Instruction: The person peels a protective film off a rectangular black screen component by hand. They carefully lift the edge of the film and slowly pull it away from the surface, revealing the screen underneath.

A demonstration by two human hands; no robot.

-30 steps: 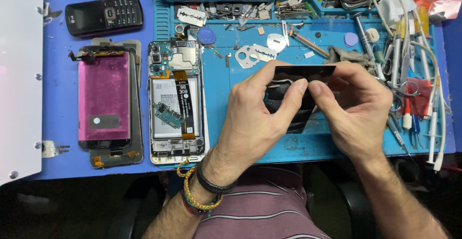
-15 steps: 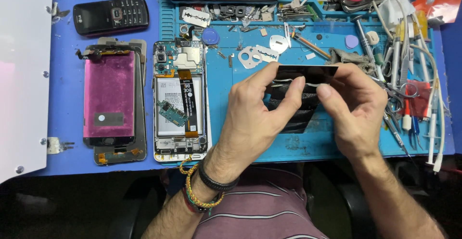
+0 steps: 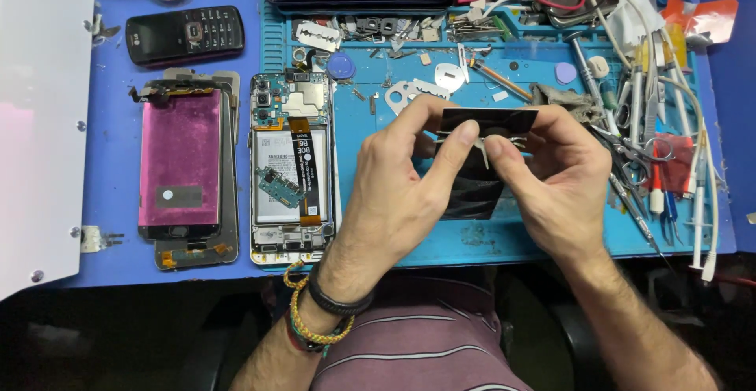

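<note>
Above the blue mat [image 3: 441, 245], both hands on black film [image 3: 480, 178]

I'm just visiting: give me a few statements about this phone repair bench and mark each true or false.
1. Both hands, left hand and right hand, hold the black glossy sheet. True.
2. The opened phone lies right of the hands. False: it lies left of them.
3. The black keypad phone sits at the bench's upper left. True.
4. The pink-backed screen panel is in the right hand. False: it lies on the blue mat, untouched.
</note>
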